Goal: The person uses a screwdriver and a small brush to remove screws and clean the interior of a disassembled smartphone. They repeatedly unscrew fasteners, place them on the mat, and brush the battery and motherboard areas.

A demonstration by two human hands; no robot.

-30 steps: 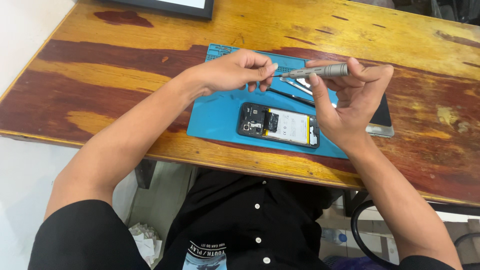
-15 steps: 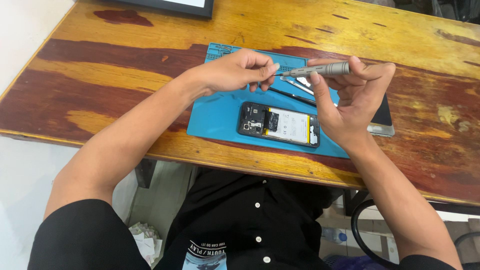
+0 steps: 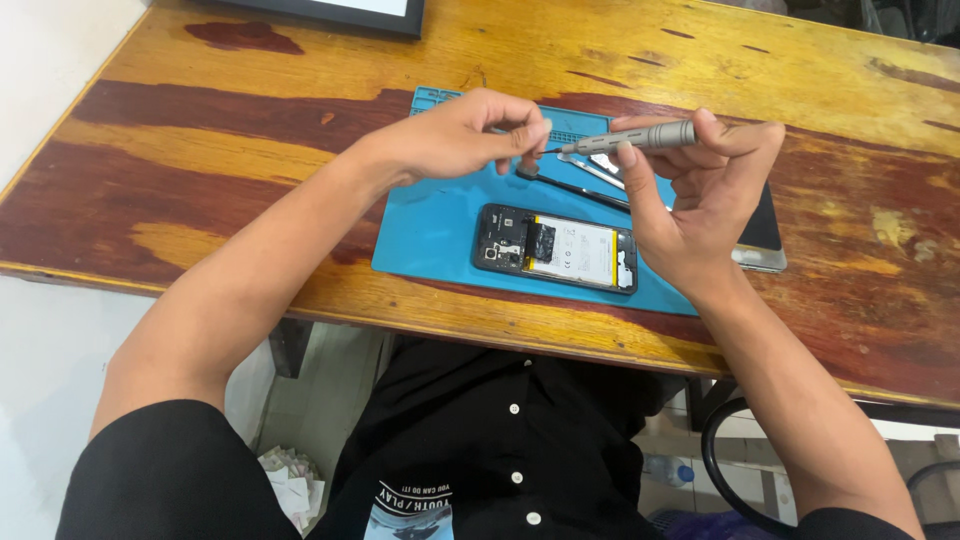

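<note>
An opened phone (image 3: 556,249) with its white battery showing lies on a blue work mat (image 3: 430,230). Above the mat, my right hand (image 3: 700,190) holds a grey precision screwdriver (image 3: 640,138) level, tip pointing left. My left hand (image 3: 460,135) pinches at that tip with thumb and fingers; whether a small part is between them cannot be told. Both hands hover above the phone without touching it.
Thin black and metal tools (image 3: 585,182) lie on the mat behind the phone. A flat phone cover (image 3: 760,240) rests on the wooden table (image 3: 200,180) under my right hand. A dark-framed panel (image 3: 340,12) sits at the far edge.
</note>
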